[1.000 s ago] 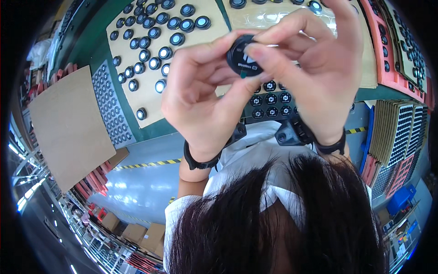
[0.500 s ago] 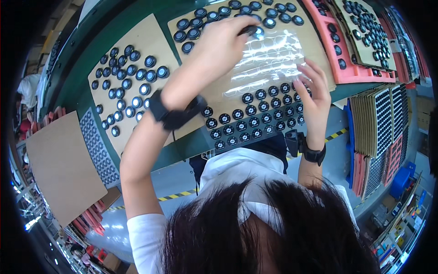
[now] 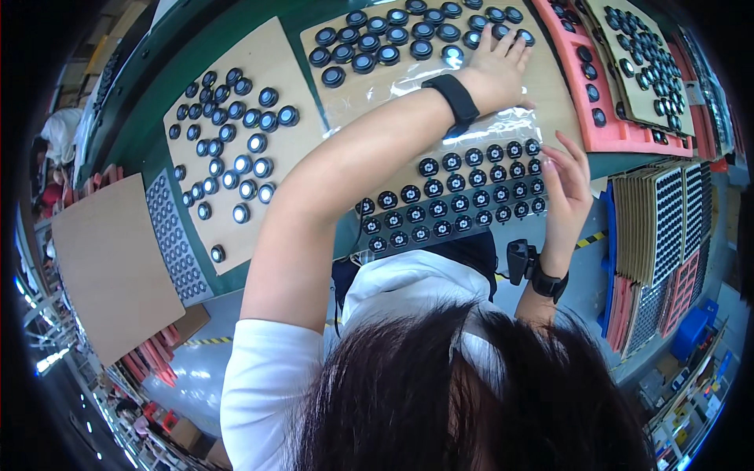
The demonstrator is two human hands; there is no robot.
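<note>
Across the middle of the frame, a dark label sheet carries rows of round black labels, each printed with a white angular emblem; any finer lettering is too small to read. Clear film, bright with glare, lies along the sheet's upper edge, partly hidden by the left forearm, which crosses from the lower left. At left of the frame, a grey sheet bears small printed rounds, too blurred to make out.

Black discs with pale centres crowd the upper part of a cardboard sheet, top centre. Over their right-hand end is the left hand, its grip wide, fingers spread above or against the discs; whether they touch cannot be told. At the label sheet's right edge, the right hand has a narrower grip, fingers half bent; whether it pinches the sheet is unclear.

At upper right, a pink tray contains more discs, with a cardboard board of discs overlapping it. Another cardboard sheet, upper left, carries scattered discs, mostly apart. These lie on a green worktop. A bare brown panel stands out at far left; a stack of boards and a blue bin occupy the right.
</note>
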